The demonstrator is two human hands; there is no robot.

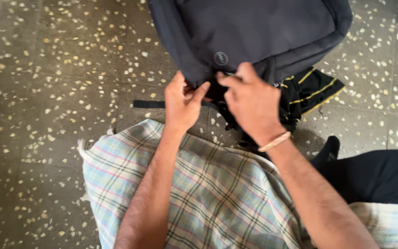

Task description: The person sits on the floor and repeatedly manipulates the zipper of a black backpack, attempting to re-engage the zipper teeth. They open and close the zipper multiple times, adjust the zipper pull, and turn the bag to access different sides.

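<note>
Backpack [254, 32]: dark, lay on speckled floor [47, 92], straight ahead of both hands, upper part cut off by frame top.
Plaid cloth [217, 193]: spread under both forearms, near edge of frame.
Black garment with yellow stripes [312, 90]: tucked beneath backpack's right corner, partly hidden.
Right hand [252, 103]: closed, pinched backpack's near edge; fingertips hidden against fabric.
Left hand [183, 101]: closed, thumb and fingers gripped same edge, just beside right hand.
Strap [148, 104]: 1 black strip ran leftward from left hand, flat on floor.
Relation: both hands equally near, touching near edge; edge ran left to right.
Unclear: zipper or pull between fingers, could not tell.
</note>
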